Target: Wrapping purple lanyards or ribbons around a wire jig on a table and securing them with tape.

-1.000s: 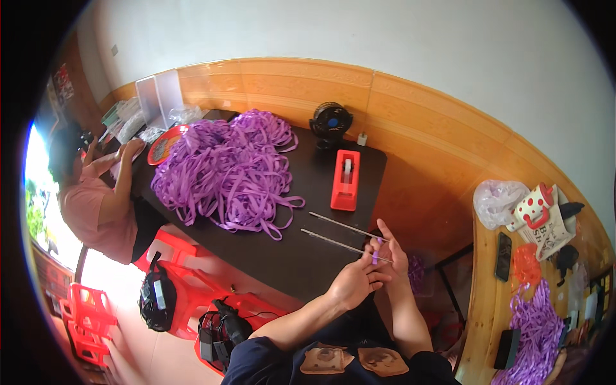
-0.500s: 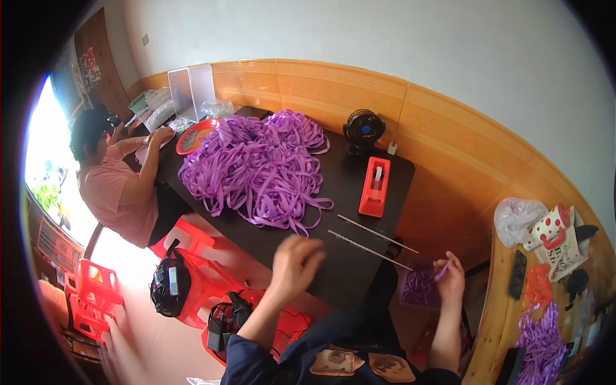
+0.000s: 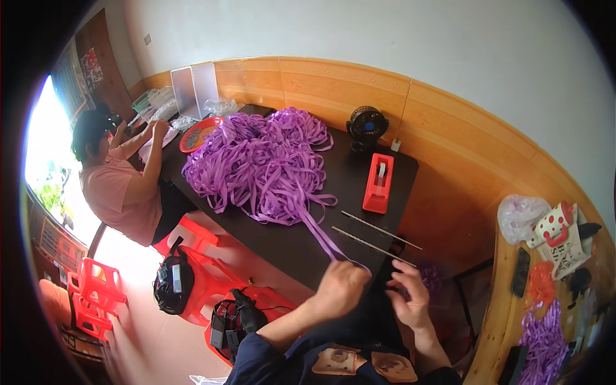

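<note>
A big tangled heap of purple ribbon (image 3: 256,167) covers the middle of the dark table (image 3: 295,256). From its near side a ribbon strand (image 3: 319,236) stretches toward me, and my left hand (image 3: 342,290) is closed on its end. A short loop sticks out beyond that fist. My right hand (image 3: 410,298) hovers to the right of it, fingers apart and curved, with nothing visible in them. Two thin rods (image 3: 378,229) lie side by side just beyond my hands, jutting past the table's right edge.
A red tape dispenser (image 3: 378,183) and a black fan (image 3: 366,127) stand at the right back. Red stools (image 3: 208,282) bear black bags at left. A co-worker (image 3: 122,186) sits at the far left by a red plate (image 3: 194,138). A wooden bench (image 3: 491,314) holds more ribbon (image 3: 544,343).
My left hand has come right and nearer, drawing ribbon out of the heap. My right hand has moved left from above the ribbon container; the purple piece at its fingers no longer shows.
</note>
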Demonstrator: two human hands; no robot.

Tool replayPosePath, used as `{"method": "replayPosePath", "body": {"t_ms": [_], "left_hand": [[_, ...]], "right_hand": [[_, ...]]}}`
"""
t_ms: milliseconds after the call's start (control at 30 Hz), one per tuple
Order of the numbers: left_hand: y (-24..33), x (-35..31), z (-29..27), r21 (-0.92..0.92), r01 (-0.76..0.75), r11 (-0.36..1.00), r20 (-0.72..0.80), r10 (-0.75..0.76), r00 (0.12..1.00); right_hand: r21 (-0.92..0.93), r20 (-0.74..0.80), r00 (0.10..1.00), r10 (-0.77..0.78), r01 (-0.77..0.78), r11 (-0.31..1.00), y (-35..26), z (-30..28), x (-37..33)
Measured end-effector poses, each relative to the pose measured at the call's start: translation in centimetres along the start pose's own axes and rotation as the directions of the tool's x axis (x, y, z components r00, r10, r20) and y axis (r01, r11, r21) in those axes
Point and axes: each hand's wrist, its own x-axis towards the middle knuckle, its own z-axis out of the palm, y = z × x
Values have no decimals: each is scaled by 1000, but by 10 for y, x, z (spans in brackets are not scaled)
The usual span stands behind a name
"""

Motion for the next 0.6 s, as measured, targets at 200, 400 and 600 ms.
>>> {"method": "replayPosePath", "body": {"t_ms": [200,400,600], "left_hand": [[37,-6,-8,-509,264,819,278,-134,951],[12,-1,-12,-612,783,108,784,-47,619],[25,7,4,-552,826,-115,828,47,559]], "right_hand": [[41,418,909,-14,-4,999,-17,-9,21],[-241,85,994,-75,94,966,-28,-51,2],[-402,-195,973,-121,34,915,-39,-75,-6]]}}
